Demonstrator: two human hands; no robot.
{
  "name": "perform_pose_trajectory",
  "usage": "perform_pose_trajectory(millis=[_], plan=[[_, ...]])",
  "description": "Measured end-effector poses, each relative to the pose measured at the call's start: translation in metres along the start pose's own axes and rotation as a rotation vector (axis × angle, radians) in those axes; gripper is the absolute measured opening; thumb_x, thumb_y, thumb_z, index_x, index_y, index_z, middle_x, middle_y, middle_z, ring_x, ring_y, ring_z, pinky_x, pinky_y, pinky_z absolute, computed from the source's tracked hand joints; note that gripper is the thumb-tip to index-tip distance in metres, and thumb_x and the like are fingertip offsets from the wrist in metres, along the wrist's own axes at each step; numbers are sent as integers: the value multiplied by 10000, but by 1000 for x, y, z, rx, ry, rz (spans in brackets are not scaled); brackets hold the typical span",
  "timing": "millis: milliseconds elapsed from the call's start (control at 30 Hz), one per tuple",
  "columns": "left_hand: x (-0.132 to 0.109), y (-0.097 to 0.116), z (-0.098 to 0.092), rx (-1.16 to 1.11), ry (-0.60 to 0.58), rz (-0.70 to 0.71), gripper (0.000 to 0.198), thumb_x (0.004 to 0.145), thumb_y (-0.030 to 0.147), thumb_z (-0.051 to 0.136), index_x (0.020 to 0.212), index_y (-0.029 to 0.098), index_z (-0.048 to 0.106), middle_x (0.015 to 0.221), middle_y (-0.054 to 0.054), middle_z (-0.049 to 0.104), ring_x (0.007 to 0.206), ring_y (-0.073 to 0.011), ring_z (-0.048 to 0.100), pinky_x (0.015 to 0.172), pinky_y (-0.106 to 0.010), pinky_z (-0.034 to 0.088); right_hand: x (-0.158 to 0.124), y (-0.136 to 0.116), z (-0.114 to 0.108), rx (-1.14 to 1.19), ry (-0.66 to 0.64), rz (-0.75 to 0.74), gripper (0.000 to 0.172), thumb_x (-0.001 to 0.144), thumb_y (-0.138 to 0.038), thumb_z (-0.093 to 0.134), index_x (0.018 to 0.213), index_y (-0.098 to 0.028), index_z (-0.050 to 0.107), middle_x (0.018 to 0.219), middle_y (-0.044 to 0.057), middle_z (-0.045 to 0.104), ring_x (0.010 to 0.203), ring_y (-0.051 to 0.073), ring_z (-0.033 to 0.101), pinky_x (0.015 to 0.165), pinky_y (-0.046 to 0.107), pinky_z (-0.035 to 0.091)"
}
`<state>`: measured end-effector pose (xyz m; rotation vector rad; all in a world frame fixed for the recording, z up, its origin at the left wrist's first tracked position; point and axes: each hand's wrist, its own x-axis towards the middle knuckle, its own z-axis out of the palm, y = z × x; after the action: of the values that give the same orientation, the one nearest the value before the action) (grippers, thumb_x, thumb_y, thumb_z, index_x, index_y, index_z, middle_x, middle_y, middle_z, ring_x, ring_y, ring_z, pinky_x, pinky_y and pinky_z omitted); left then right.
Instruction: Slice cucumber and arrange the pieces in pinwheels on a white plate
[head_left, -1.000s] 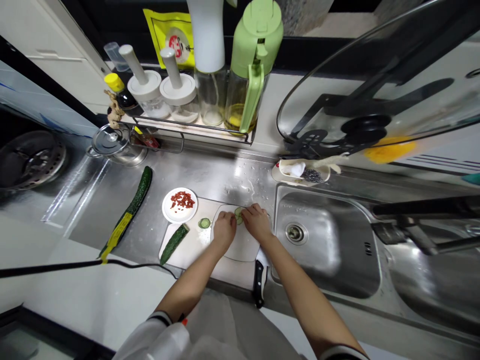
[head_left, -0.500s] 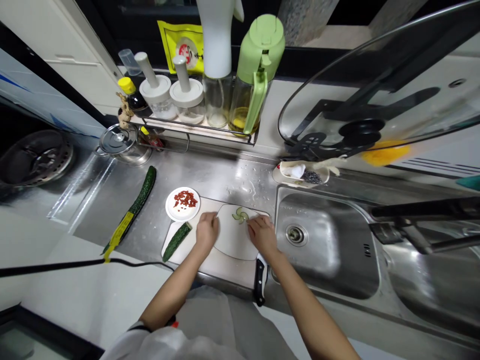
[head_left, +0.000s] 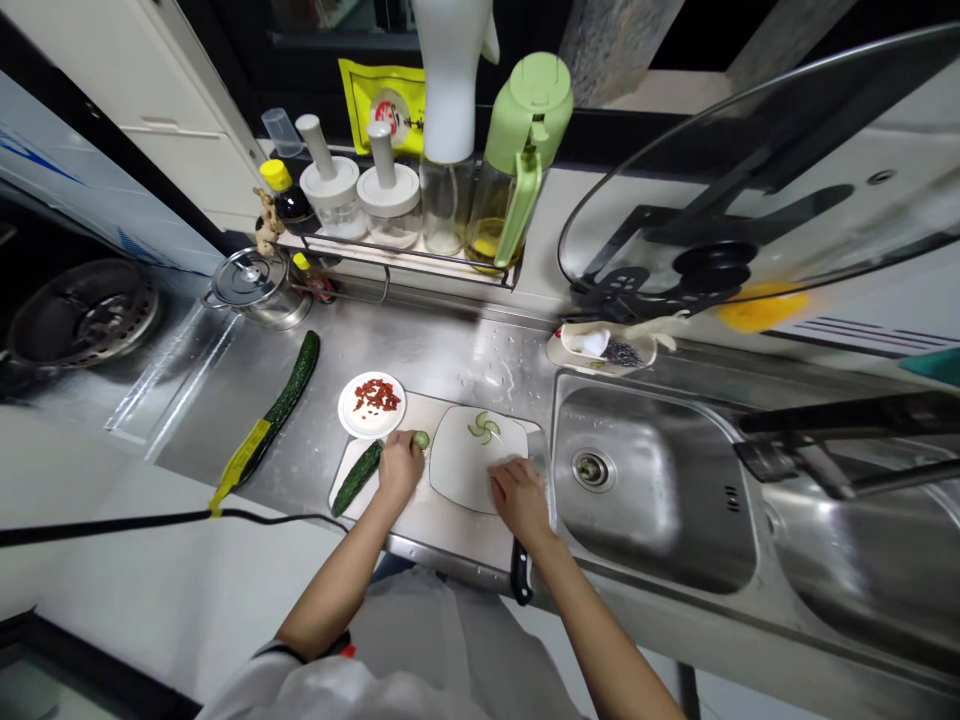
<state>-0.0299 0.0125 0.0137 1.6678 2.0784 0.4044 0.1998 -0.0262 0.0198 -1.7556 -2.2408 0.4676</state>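
My left hand rests on the white cutting board, fingers curled over the cut end of a cucumber piece; a cucumber slice lies at my fingertips. My right hand lies on the near edge of a white square plate, just above the black handle of a knife. A few cucumber slices sit fanned on the plate's far side. Whether my right fingers grip anything is not clear.
A small round dish of red chopped chili stands left of the plate. A whole cucumber with a yellow label lies on the steel counter. The sink is to the right. A rack with bottles lines the back.
Both hands drew back from the slices on the plate. My left hand moved left onto the cucumber piece; my right hand moved toward the plate's near edge by the knife.
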Motion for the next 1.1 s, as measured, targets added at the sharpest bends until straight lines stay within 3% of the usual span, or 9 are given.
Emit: perform_pose_trajectory(millis=[300, 567, 700, 833, 933, 1100], plan=[[-1, 4, -6, -42, 16, -27, 197, 798, 172, 463, 898, 190, 632, 857, -65, 653, 814, -185, 595, 760, -275, 427, -11, -8, 3, 39, -3, 25, 215, 887, -206, 466, 928, -221, 676, 888, 53, 644, 1003, 218, 469, 768, 303, 326], [-7, 5, -15, -350, -87, 12, 160, 773, 220, 504, 853, 182, 637, 700, 11, 628, 595, -102, 535, 621, -208, 405, 1, -12, 13, 326, 39, 28, 205, 855, -180, 477, 901, -171, 677, 849, 62, 672, 858, 196, 542, 837, 337, 403], [-11, 17, -13, -552, -202, 15, 203, 752, 293, 556, 863, 170, 675, 671, 11, 612, 592, -95, 514, 590, -202, 405, 10, -17, 14, 521, 88, 133, 199, 817, -238, 541, 949, -187, 681, 945, 76, 686, 948, 214, 564, 866, 367, 424], [-15, 32, -11, -707, -407, -3, 259, 714, 349, 619, 855, 149, 701, 630, 4, 603, 570, -97, 499, 555, -211, 392, 16, -22, 9, 754, 17, 294, 276, 788, -336, 573, 1014, -218, 679, 1052, 67, 673, 1006, 209, 579, 851, 346, 448], [-17, 37, -7, -781, -515, 2, 291, 689, 364, 659, 858, 131, 698, 626, 2, 601, 561, -92, 484, 546, -213, 366, 16, -24, 3, 920, -69, 350, 276, 765, -388, 590, 935, -196, 693, 960, 61, 693, 914, 196, 613, 824, 321, 456], [-19, 39, 3, -850, -583, -42, 336, 666, 382, 691, 891, 134, 669, 618, 15, 589, 540, -81, 469, 539, -208, 343, 11, -21, -2, 1015, -120, 407, 227, 721, -400, 631, 732, -178, 681, 718, 26, 675, 709, 167, 594, 705, 287, 445]])
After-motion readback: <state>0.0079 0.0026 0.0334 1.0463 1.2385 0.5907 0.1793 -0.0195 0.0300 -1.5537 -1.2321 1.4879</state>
